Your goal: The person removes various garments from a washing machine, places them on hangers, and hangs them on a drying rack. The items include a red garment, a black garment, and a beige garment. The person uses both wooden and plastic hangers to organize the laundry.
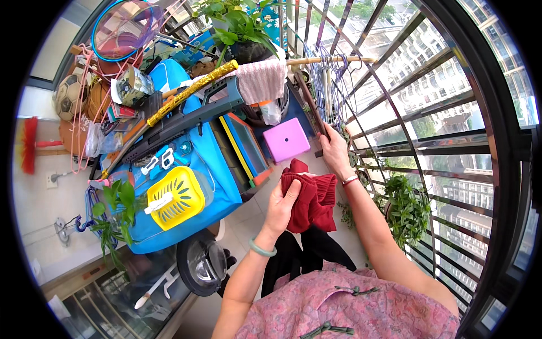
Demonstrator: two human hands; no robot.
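My left hand (279,206) is closed on a bunched dark red cloth garment (313,198), ribbed in part, with the thumb on top. The garment hangs in front of my black trousers. Farther out to the right, my right hand (336,151) has its fingers round the lower end of a long dark brown bar (310,104). The palm hides part of that grip. Close beyond it, several light-coloured hangers (327,79) hang from a wooden rod (333,59). A pink stool (287,140) stands on the floor just left of the bar.
On the left, a blue-covered surface (220,189) carries a yellow basket (176,198) and a toy gun (186,121). Barred railing (446,150) curves along the right, with a leafy plant (405,209) by it. A striped towel (261,80) hangs at the back.
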